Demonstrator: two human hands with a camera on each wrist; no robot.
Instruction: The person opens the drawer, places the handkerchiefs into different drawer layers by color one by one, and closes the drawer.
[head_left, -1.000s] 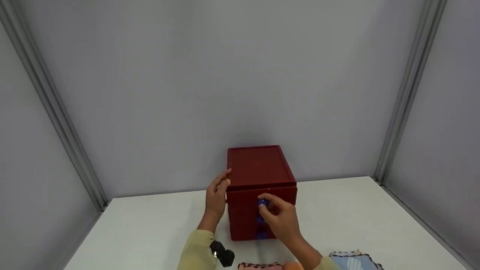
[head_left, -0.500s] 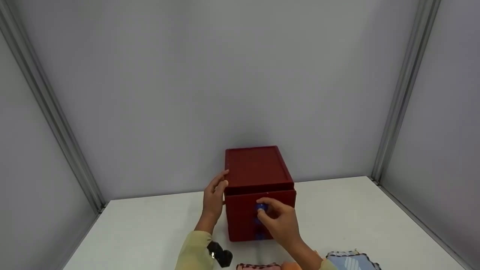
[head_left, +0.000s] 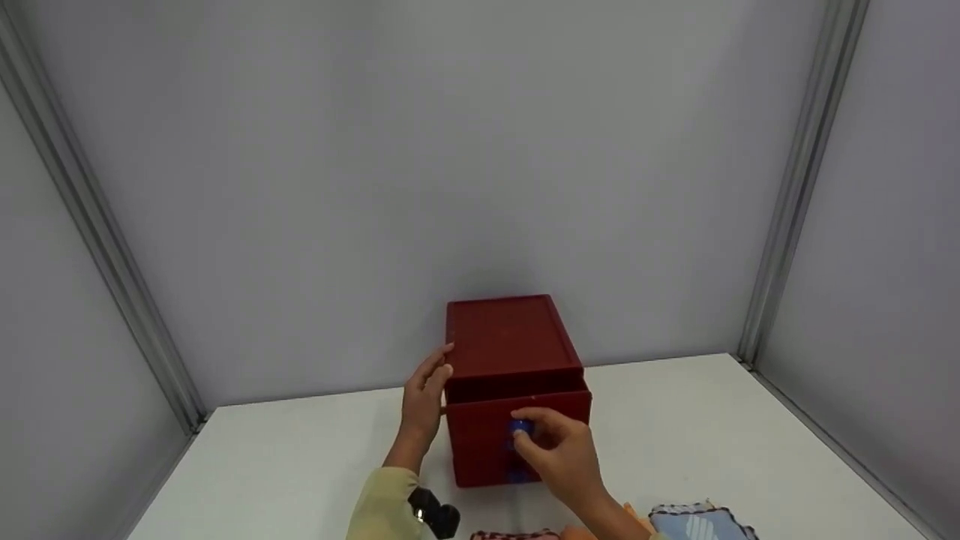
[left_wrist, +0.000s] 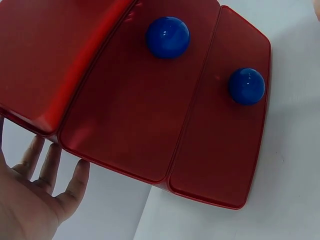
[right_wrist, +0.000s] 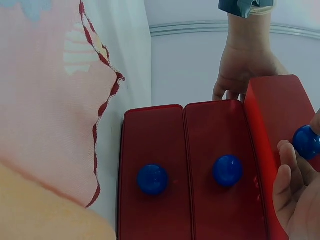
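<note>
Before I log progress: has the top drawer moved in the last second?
Yes. The top drawer has slid out toward the person, opening a dark gap under the cabinet top; the right hand pinches its knob.

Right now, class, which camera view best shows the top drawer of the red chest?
The head view: the top drawer shows pulled out, with the right hand pinching its blue knob. The right wrist view catches its front edge and knob only. The left wrist view shows one corner of it.
</note>
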